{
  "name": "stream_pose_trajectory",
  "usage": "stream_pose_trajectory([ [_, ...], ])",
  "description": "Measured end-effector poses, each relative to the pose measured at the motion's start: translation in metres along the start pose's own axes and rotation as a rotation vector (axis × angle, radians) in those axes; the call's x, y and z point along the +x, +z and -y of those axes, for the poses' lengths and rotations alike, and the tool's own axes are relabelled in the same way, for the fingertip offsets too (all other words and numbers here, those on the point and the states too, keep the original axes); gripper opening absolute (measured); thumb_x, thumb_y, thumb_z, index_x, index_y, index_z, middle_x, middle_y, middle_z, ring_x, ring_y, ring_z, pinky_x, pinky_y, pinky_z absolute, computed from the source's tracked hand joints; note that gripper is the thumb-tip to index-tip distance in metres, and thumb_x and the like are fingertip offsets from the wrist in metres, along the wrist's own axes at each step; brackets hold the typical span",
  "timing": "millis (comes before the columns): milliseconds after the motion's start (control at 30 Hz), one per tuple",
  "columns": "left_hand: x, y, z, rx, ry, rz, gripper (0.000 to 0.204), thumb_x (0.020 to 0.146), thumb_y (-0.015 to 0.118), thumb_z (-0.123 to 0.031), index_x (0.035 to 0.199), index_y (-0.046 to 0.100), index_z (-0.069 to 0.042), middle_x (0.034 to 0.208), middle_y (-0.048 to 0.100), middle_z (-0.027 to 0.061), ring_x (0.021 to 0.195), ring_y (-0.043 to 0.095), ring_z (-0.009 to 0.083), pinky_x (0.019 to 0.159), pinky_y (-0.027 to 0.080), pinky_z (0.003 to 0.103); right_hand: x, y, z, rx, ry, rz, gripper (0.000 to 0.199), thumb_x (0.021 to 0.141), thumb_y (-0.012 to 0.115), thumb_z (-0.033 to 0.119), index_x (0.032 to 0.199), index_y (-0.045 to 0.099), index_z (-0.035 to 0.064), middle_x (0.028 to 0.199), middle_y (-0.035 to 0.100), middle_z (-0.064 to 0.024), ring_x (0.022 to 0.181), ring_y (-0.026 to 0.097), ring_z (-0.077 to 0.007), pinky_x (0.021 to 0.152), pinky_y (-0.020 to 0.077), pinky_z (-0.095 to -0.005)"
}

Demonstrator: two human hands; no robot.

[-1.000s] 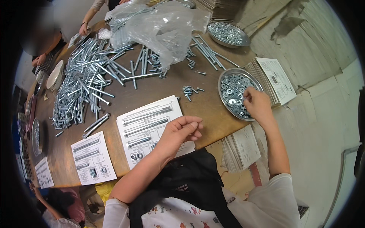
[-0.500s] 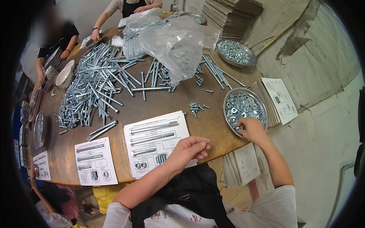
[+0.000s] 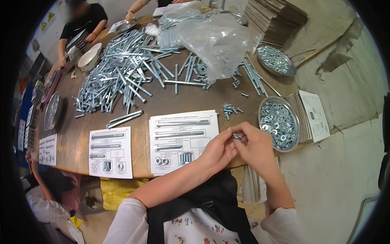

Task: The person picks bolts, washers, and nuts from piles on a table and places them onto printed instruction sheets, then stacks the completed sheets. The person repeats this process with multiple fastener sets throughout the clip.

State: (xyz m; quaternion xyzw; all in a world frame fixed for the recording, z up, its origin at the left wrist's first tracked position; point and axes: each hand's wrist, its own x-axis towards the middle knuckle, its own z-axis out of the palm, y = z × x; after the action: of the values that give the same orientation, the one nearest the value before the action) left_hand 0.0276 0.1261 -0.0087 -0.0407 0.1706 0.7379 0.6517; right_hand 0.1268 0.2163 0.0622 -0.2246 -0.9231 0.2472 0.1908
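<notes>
My hands meet over the near edge of the table, right of a printed hardware sheet (image 3: 211,140). My right hand (image 3: 258,148) is closed, pinching metal washers (image 3: 239,137) between thumb and fingers. Against it rests my left hand (image 3: 217,151), its fingers curled in; what they hold, if anything, is hidden. Two nuts (image 3: 161,161) and a row of short bolts (image 3: 186,157) lie on pictures on the sheet. Right of my hands stands a round metal bowl (image 3: 299,127) full of washers (image 3: 278,120). A few loose short bolts (image 3: 228,110) lie beyond my hands.
A large heap of long bolts (image 3: 118,77) covers the table's left middle, beside a clear plastic bag (image 3: 215,40). Another bowl (image 3: 290,72) holds small hardware. Cardboard stacks (image 3: 272,22) stand at the right. More printed sheets (image 3: 122,156) lie leftward. Other people (image 3: 97,20) work around the table.
My right hand has left the washer bowl and come in to my left hand, bringing washers. The view has shifted, so the table stands further right and higher in it.
</notes>
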Motion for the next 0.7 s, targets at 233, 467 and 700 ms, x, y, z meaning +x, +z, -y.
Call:
stream_pose_trajectory([
  [233, -0.03, -0.013, -0.023, -0.07, 0.156, 0.08, 0.024, 0.105, 0.047, -0.019, 0.118, 0.058, -0.003, 0.117, 0.062, 0.0091, 0.111, 0.059, 0.0211, 0.099, 0.05, 0.037, 0.0, 0.04, 0.029, -0.102, -0.218, -0.156, 0.031, 0.076, 0.069, 0.006, 0.106, 0.061, 0.0101, 0.081, 0.064, -0.0048, 0.079, 0.061, -0.0259, 0.077, 0.0493, -0.0397],
  [467, -0.06, -0.023, -0.042, 0.063, 0.095, 0.051, 0.034, 0.105, 0.048, -0.019, 0.129, 0.053, 0.005, 0.128, 0.059, 0.0145, 0.121, 0.059, 0.0265, 0.099, 0.054, 0.036, -0.001, 0.026, 0.029, 0.257, -0.156, 0.032, 0.05, 0.072, 0.079, 0.008, 0.118, 0.061, 0.005, 0.106, 0.068, -0.0113, 0.098, 0.066, -0.0266, 0.092, 0.0504, -0.0381],
  [700, -0.071, -0.02, -0.042, 0.166, 0.052, 0.091, 0.044, 0.106, 0.048, -0.025, 0.138, 0.046, 0.005, 0.13, 0.058, 0.0157, 0.122, 0.059, 0.0245, 0.102, 0.052, 0.037, -0.003, 0.033, 0.02, 0.688, 0.047, 0.301, 0.051, 0.078, 0.072, -0.001, 0.126, 0.055, 0.0014, 0.111, 0.068, -0.0116, 0.099, 0.067, -0.0166, 0.088, 0.0526, -0.0297],
])
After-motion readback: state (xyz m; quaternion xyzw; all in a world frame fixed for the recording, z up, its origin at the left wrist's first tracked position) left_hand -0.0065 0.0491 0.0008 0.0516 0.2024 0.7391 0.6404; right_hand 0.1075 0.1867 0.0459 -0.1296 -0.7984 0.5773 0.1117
